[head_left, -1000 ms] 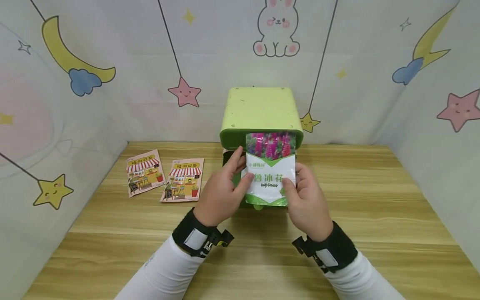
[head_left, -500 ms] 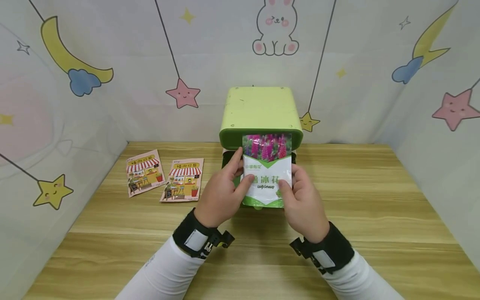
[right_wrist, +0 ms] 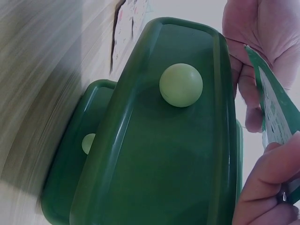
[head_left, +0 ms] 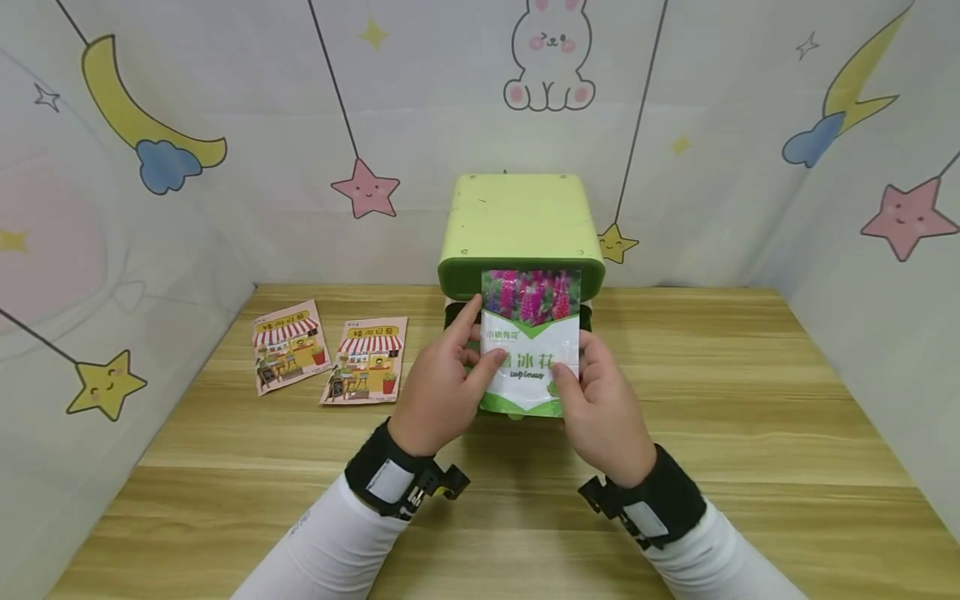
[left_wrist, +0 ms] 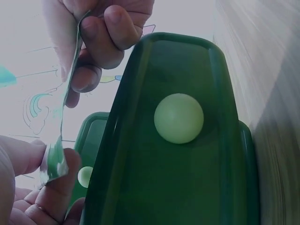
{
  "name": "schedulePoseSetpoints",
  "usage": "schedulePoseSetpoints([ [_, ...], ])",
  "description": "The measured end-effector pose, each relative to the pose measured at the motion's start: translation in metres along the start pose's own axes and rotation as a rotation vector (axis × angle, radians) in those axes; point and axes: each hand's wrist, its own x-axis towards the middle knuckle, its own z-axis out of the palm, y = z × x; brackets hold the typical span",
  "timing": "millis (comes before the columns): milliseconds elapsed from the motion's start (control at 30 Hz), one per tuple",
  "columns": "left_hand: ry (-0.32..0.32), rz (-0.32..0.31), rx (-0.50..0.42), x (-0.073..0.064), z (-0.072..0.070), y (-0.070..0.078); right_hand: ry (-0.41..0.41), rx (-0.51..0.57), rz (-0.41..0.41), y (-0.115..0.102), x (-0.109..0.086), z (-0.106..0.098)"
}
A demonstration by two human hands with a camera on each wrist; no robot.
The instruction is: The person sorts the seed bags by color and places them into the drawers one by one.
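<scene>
In the head view my left hand [head_left: 438, 392] and right hand [head_left: 607, 408] hold a white and green seed packet [head_left: 531, 337] by its two side edges, thumbs on the printed front and fingers behind. Pink lupin flowers fill its upper part. The packet is raised in front of a small light-green drawer cabinet [head_left: 521, 217] and hides much of its front. Both wrist views show a dark green drawer [left_wrist: 173, 173] with a round pale knob [right_wrist: 181, 85], standing out ahead of another drawer front [right_wrist: 77, 164]. The packet [left_wrist: 58, 157] is seen nearly edge-on in the left wrist view.
Two pink seed packets with striped awnings, a left one [head_left: 291, 346] and a right one [head_left: 365, 361], lie flat on the wooden table [head_left: 750, 400] left of the cabinet. A cartoon-printed cloth [head_left: 285, 150] closes off the back and sides.
Both hands and the held packet have shifted slightly left and a little down. The grip looks the same, and the cabinet and the packets on the table stay put.
</scene>
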Motion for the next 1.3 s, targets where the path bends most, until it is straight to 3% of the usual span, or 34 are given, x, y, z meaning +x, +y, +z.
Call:
schedulePoseSetpoints([
  [433,0.018,-0.073,-0.063,0.001,-0.001,0.001,0.000,-0.025,0.018,0.001,0.000,-0.001],
  [700,0.024,-0.083,-0.084,0.002,-0.003,0.002,-0.009,0.007,0.025,0.000,0.000,-0.004],
  [1000,0.040,-0.099,-0.098,0.002,-0.007,-0.001,0.046,-0.060,0.014,-0.028,0.000,-0.004],
  [1300,0.036,-0.118,-0.100,0.004,-0.012,-0.002,0.083,-0.114,-0.015,-0.016,0.004,-0.013],
])
